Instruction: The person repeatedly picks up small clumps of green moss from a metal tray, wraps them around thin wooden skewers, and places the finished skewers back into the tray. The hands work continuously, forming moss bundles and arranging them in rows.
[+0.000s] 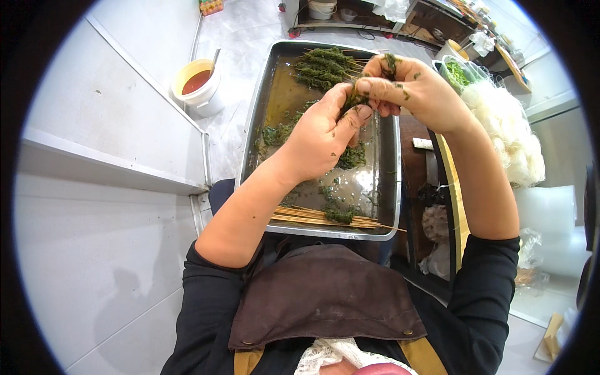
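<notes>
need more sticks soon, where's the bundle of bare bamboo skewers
The bare bamboo skewers lie across the near end of the metal tray, just below the left hand, against the person's dark apron.

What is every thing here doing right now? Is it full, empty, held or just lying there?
Left hand: pinching wet green leaves, held above the tray.
Right hand: fingers closed on the same green leaves.
Metal tray: wet, with loose green bits.
Finished green skewers: piled at the tray's far end.
Bare wooden skewers: lying at the tray's near end.
White bucket: open, holding reddish sauce.
</notes>
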The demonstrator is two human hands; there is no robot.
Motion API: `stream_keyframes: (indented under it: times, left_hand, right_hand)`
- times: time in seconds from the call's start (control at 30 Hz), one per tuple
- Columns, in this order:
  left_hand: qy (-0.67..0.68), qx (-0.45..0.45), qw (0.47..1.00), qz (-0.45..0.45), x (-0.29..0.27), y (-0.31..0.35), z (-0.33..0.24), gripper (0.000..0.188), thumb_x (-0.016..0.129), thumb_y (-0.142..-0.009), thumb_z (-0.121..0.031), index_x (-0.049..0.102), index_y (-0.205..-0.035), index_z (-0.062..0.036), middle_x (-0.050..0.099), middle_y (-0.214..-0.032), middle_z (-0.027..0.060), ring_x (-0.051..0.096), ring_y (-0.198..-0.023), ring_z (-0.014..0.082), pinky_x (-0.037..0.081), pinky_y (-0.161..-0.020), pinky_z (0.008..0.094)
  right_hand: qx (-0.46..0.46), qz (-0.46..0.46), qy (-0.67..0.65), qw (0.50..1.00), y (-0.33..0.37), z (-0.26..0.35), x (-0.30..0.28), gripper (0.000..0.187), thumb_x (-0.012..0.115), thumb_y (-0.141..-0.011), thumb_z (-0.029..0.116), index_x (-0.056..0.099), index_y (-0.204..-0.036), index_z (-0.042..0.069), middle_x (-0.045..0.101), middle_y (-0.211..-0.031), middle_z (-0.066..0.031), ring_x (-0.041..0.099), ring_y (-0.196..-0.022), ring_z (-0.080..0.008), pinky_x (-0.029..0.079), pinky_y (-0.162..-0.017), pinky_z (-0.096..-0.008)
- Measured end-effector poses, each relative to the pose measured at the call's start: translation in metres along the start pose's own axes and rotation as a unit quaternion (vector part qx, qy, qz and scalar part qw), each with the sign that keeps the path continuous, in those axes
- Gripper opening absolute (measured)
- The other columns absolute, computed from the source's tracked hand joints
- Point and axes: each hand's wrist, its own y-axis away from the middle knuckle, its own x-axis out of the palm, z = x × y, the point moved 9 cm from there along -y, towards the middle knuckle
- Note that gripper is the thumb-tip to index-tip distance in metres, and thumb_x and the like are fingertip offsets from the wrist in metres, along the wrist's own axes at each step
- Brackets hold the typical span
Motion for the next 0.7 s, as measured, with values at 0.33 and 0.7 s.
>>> stream_keyframes:
  times: [0.33, 0.7]
  left_hand:
    - [-0.210, 0.010, 0.978, -0.009, 0.004, 0.001, 0.005, 0.029, 0.052, -0.109, -0.019, 0.056, -0.129, 0.0003, 0.067, -0.111, 0.0121, 0.064, -0.104, 0.0224, 0.050, -0.094, 0.0354]
    - [-0.240, 0.007, 0.971, -0.012, -0.006, 0.013, 0.027, 0.029, 0.060, -0.104, -0.023, 0.059, -0.121, 0.0008, 0.070, -0.099, 0.0183, 0.068, -0.091, 0.0321, 0.053, -0.082, 0.0399]
  right_hand:
    - [0.005, 0.012, 0.060, 0.998, 0.009, -0.029, 0.006, 0.022, 0.074, -0.099, 0.020, 0.067, -0.111, 0.002, 0.064, -0.086, 0.0039, 0.057, -0.077, -0.0041, 0.049, -0.071, -0.0225]
    - [0.029, -0.131, -0.044, 0.990, 0.025, -0.066, 0.002, 0.018, 0.073, -0.099, 0.015, 0.071, -0.109, 0.000, 0.070, -0.089, -0.0011, 0.063, -0.074, -0.0072, 0.052, -0.067, -0.0231]
